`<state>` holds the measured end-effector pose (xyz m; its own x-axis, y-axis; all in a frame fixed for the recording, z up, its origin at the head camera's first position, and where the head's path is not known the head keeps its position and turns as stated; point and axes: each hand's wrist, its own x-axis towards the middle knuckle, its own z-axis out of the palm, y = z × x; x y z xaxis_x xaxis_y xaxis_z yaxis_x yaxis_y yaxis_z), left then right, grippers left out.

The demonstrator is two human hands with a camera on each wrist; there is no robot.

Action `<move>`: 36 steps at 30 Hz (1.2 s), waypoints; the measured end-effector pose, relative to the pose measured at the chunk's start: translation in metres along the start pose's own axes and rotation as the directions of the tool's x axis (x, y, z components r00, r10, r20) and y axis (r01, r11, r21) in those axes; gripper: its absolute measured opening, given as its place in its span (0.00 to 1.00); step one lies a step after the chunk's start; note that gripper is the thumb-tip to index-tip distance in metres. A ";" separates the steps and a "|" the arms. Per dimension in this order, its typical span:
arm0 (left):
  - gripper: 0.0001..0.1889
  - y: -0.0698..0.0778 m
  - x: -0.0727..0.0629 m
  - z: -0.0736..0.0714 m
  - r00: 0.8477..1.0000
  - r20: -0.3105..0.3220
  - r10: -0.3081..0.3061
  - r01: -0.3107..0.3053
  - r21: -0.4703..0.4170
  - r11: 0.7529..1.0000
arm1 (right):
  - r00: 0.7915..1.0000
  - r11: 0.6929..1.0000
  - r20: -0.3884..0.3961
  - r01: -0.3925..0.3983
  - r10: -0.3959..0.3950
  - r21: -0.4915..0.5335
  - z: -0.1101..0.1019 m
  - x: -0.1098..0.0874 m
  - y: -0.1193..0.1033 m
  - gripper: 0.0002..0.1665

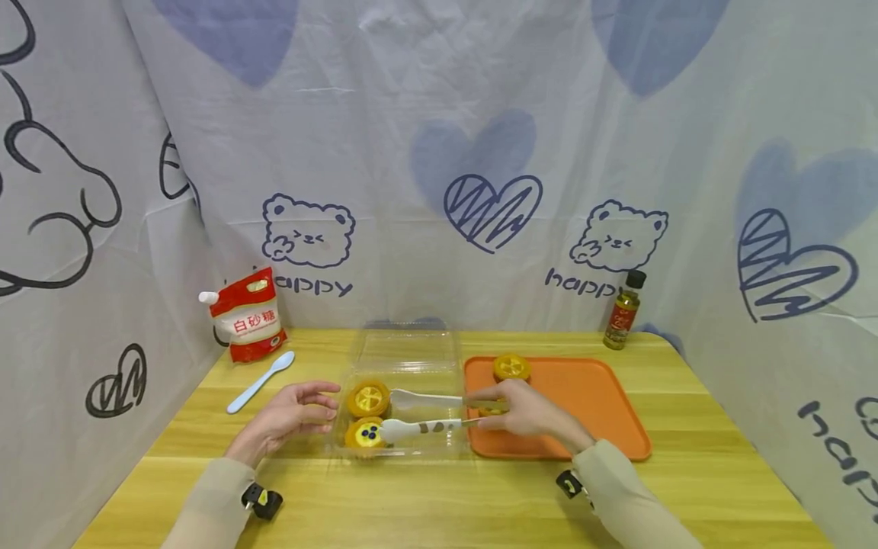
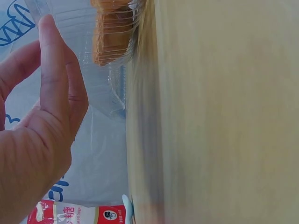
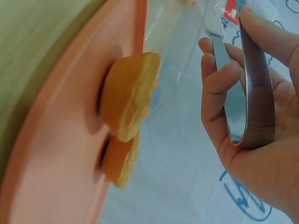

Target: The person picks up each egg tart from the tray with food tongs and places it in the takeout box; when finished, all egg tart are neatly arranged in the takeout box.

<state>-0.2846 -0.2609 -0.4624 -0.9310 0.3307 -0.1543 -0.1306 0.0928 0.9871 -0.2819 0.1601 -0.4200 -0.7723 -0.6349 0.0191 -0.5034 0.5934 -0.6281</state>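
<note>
My right hand (image 1: pixel 524 412) grips a pair of tongs (image 3: pixel 259 98) by its bent metal end, above the left part of the orange tray (image 1: pixel 583 408). The white tips reach leftward over the clear plastic box (image 1: pixel 432 442), spread apart near two egg tarts. One tart (image 1: pixel 366 433), topped with dark berries, lies in the near left of the box by the lower tip. The other tart (image 1: pixel 370 399), with a cross-like pattern, sits behind it. At the box's left wall is my left hand (image 1: pixel 298 415), its fingers loosely bent with nothing between them.
Two more tarts stand on the tray, one at its back edge (image 1: pixel 511 367) and one partly hidden beneath the right hand. A red and white sugar pouch (image 1: pixel 248 316) and a pale blue spoon (image 1: pixel 261 383) are at left. A small bottle (image 1: pixel 622 313) stands back right.
</note>
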 end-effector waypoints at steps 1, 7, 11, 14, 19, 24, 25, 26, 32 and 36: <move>0.32 0.000 0.000 0.000 1.000 -0.005 -0.004 0.004 -0.004 1.000 | 1.000 1.000 -0.006 -0.004 0.004 0.005 -0.001 -0.002 0.002 0.25; 0.30 -0.001 -0.002 0.001 1.000 0.001 0.008 -0.008 -0.006 1.000 | 0.997 0.999 -0.059 -0.038 0.039 0.026 -0.007 -0.017 0.015 0.24; 0.32 -0.002 -0.002 0.003 1.000 0.013 0.015 -0.015 -0.009 1.000 | 0.994 0.996 -0.087 -0.065 0.069 0.056 -0.010 -0.029 0.023 0.24; 0.32 -0.002 -0.002 0.005 1.000 0.010 0.005 -0.005 -0.008 1.000 | 0.993 0.995 -0.091 -0.071 0.078 0.076 -0.012 -0.037 0.029 0.25; 0.31 -0.003 -0.003 0.004 1.000 0.005 -0.002 0.002 -0.004 1.000 | 0.988 0.995 -0.135 -0.070 0.079 0.073 -0.015 -0.046 0.035 0.26; 0.31 -0.007 -0.009 0.002 1.000 -0.017 -0.023 0.023 -0.003 1.000 | 0.983 0.990 -0.152 -0.084 0.101 0.114 -0.019 -0.051 0.044 0.27; 0.32 -0.007 -0.009 0.001 1.000 -0.018 -0.024 0.024 -0.005 1.000 | 0.982 0.990 -0.156 -0.086 0.103 0.114 -0.020 -0.052 0.046 0.28; 0.32 -0.007 -0.009 0.001 0.999 -0.021 -0.026 0.026 -0.008 1.000 | 0.981 0.989 -0.160 -0.095 0.113 0.115 -0.022 -0.053 0.049 0.28; 0.32 -0.003 -0.004 0.002 1.000 -0.022 -0.019 0.019 -0.013 1.000 | 0.975 0.991 -0.194 -0.091 0.109 0.096 -0.030 -0.063 0.063 0.28; 0.32 0.000 0.001 0.002 1.000 -0.006 -0.009 0.009 -0.007 1.000 | 0.968 0.990 -0.220 -0.099 0.118 0.097 -0.035 -0.071 0.069 0.28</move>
<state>-0.2848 -0.2581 -0.4623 -0.9320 0.3239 -0.1630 -0.1414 0.0893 0.9859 -0.2755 0.2639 -0.4372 -0.8925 -0.4361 0.1151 -0.3846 0.6026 -0.6992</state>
